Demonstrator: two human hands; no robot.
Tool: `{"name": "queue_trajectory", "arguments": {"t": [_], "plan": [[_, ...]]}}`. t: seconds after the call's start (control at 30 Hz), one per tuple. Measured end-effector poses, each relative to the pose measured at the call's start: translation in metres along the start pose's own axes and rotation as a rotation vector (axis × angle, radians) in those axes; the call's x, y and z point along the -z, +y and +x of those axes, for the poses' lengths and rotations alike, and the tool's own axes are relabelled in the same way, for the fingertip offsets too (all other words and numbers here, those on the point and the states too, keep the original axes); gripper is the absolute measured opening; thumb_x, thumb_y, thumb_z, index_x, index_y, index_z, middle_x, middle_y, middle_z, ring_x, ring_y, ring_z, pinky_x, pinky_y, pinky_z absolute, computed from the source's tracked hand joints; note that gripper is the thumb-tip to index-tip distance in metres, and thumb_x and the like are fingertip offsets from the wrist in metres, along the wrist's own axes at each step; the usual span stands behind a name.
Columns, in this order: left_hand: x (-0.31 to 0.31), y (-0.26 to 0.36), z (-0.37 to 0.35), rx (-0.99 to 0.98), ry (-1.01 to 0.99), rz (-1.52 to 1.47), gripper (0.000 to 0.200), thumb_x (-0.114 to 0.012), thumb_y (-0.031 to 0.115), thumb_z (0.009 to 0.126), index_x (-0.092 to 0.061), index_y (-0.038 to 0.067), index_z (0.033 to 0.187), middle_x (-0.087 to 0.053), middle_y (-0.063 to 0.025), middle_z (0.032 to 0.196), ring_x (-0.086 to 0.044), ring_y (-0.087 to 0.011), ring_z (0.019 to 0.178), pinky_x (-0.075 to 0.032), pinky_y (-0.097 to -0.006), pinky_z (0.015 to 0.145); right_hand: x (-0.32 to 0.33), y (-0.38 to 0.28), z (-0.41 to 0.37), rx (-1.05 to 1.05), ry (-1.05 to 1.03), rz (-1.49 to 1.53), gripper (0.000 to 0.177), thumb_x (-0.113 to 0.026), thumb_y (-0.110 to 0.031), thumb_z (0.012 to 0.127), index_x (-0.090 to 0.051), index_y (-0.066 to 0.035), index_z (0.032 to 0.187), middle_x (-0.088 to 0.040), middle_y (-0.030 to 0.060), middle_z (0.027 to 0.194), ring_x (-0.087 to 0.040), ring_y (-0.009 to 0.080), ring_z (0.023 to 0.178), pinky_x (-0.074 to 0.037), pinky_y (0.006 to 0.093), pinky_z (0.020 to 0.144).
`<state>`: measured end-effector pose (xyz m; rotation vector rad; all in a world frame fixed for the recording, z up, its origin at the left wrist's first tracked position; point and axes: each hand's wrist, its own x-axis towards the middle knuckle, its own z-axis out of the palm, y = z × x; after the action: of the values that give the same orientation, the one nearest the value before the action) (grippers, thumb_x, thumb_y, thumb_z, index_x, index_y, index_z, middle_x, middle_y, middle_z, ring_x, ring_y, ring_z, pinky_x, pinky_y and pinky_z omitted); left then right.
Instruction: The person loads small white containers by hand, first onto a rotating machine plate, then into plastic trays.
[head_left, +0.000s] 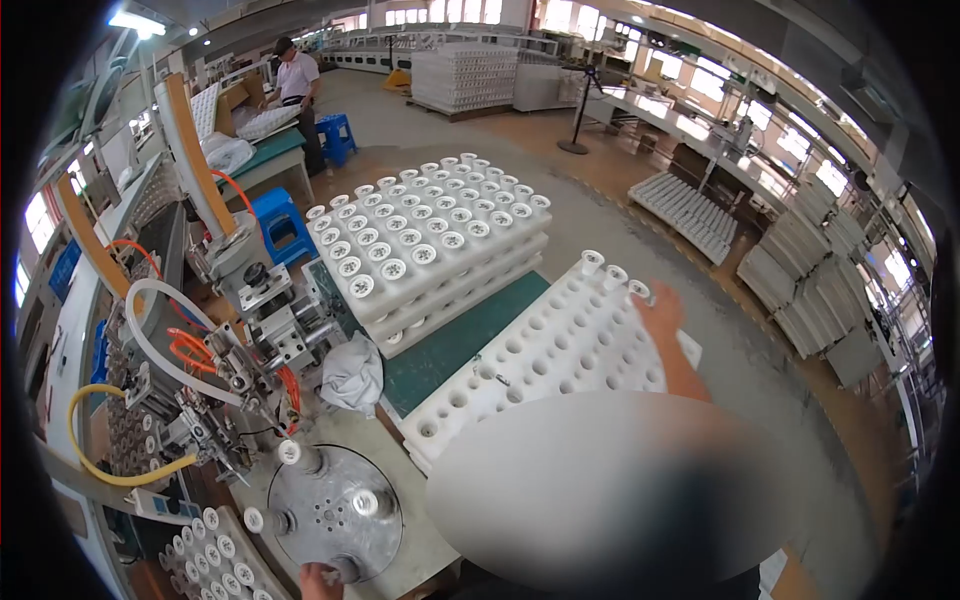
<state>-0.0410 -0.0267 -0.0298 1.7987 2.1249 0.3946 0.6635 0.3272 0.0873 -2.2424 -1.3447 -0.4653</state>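
Observation:
At the far right corner of a white foam tray (545, 350) with rows of round holes, my right hand (660, 312) has its fingers closed around a white bulb housing (638, 289). Two more housings (604, 266) stand in the same end row, beside it. My left hand (320, 582) is at the bottom edge of the view, its fingers curled at the near rim of a round metal turntable (335, 480). What those fingers hold is hidden. White housings sit in holders on the turntable, one of them (366, 502) facing up.
Stacked foam trays (430, 225) full of housings stand on a green table (465, 340). A dispensing machine (285, 320) with hoses rises left of the turntable, near a grey cloth (353, 373). Another filled tray (215, 560) is at lower left. A person (297, 80) stands far back.

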Motion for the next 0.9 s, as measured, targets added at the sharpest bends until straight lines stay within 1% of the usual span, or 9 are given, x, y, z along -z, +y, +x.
{"name": "queue_trajectory", "arguments": {"t": [0.17,0.2,0.33,0.47,0.67,0.73,0.8,0.87,0.9], "plan": [[0.011,0.035,0.016,0.303,0.021,0.027,0.041,-0.073,0.020,0.064,-0.061,0.007,0.101,-0.062,-0.0157,0.084,-0.061,-0.0344,0.076,-0.051,-0.0421,0.069,-0.008,0.031,0.034,0.011,-0.385,-0.088,0.080,-0.059,-0.060,0.078,-0.040,-0.011,0.138,-0.043,0.0141,0.139,-0.035,0.0319,0.131,-0.029,0.0518,0.105],[0.020,0.072,0.028,0.323,-0.058,0.058,0.059,-0.075,0.022,0.064,-0.054,0.011,0.119,-0.064,-0.0144,0.079,-0.062,-0.0349,0.076,-0.050,-0.0433,0.069,-0.021,0.039,0.038,0.123,-0.377,-0.060,0.075,-0.061,-0.055,0.080,-0.042,-0.009,0.136,-0.044,0.0153,0.137,-0.038,0.0321,0.128,-0.031,0.0495,0.105],[0.012,0.129,0.059,0.261,-0.222,0.065,0.086,-0.077,0.030,0.068,-0.032,0.023,0.141,-0.054,-0.0139,0.117,-0.059,-0.0344,0.097,-0.050,-0.0441,0.077,-0.076,0.072,0.039,0.367,-0.126,0.081,0.057,-0.063,-0.038,0.083,-0.051,-0.005,0.128,-0.058,0.0176,0.119,-0.055,0.0350,0.108,-0.043,0.0428,0.093],[-0.013,0.113,0.066,0.047,-0.181,0.112,0.071,-0.074,0.027,0.071,-0.042,0.024,0.134,-0.057,-0.0096,0.110,-0.061,-0.0324,0.090,-0.051,-0.0428,0.074,-0.075,0.064,0.019,0.301,0.147,0.001,0.055,-0.061,-0.040,0.087,-0.051,-0.005,0.129,-0.059,0.0156,0.120,-0.056,0.0328,0.108,-0.046,0.0399,0.089],[0.018,0.121,0.007,0.273,0.020,-0.237,0.064,-0.072,0.025,0.073,-0.045,0.024,0.132,-0.056,-0.0111,0.107,-0.061,-0.0310,0.087,-0.050,-0.0401,0.073,-0.092,0.106,0.029,-0.095,0.600,0.186,0.061,-0.062,-0.042,0.087,-0.050,0.003,0.126,-0.054,0.0205,0.124,-0.054,0.0328,0.111,-0.045,0.0377,0.093],[0.025,0.116,-0.031,0.427,0.097,-0.300,0.064,-0.072,0.024,0.074,-0.045,0.021,0.132,-0.056,-0.0118,0.108,-0.059,-0.0325,0.091,-0.049,-0.0402,0.076,-0.099,0.122,0.027,0.092,0.752,0.195,0.058,-0.064,-0.040,0.086,-0.054,0.004,0.122,-0.059,0.0208,0.116,-0.059,0.0317,0.102,-0.047,0.0377,0.090],[0.036,0.097,-0.085,0.573,0.177,-0.344,0.064,-0.072,0.023,0.074,-0.045,0.019,0.132,-0.055,-0.0125,0.109,-0.058,-0.0340,0.094,-0.048,-0.0402,0.079,-0.079,0.080,0.012,0.035,0.704,0.296,0.058,-0.061,-0.040,0.088,-0.052,0.004,0.125,-0.059,0.0220,0.115,-0.061,0.0309,0.099,-0.049,0.0363,0.087],[0.037,0.071,-0.137,0.586,0.496,-0.321,0.065,-0.073,0.020,0.073,-0.046,0.013,0.131,-0.055,-0.0147,0.108,-0.056,-0.0331,0.099,-0.047,-0.0392,0.084,0.001,-0.041,-0.061,-0.167,0.469,0.889,0.063,-0.067,-0.035,0.084,-0.040,-0.017,0.138,-0.044,0.0164,0.137,-0.044,0.0379,0.123,-0.039,0.0517,0.099],[0.034,0.053,-0.168,0.711,0.592,-0.322,0.066,-0.075,0.018,0.070,-0.048,0.009,0.130,-0.056,-0.0147,0.106,-0.055,-0.0303,0.100,-0.046,-0.0380,0.085,0.008,-0.065,-0.074,-0.058,0.555,0.879,0.054,-0.067,-0.032,0.084,-0.049,-0.012,0.131,-0.051,0.0186,0.129,-0.050,0.0361,0.116,-0.043,0.0438,0.095]]}}
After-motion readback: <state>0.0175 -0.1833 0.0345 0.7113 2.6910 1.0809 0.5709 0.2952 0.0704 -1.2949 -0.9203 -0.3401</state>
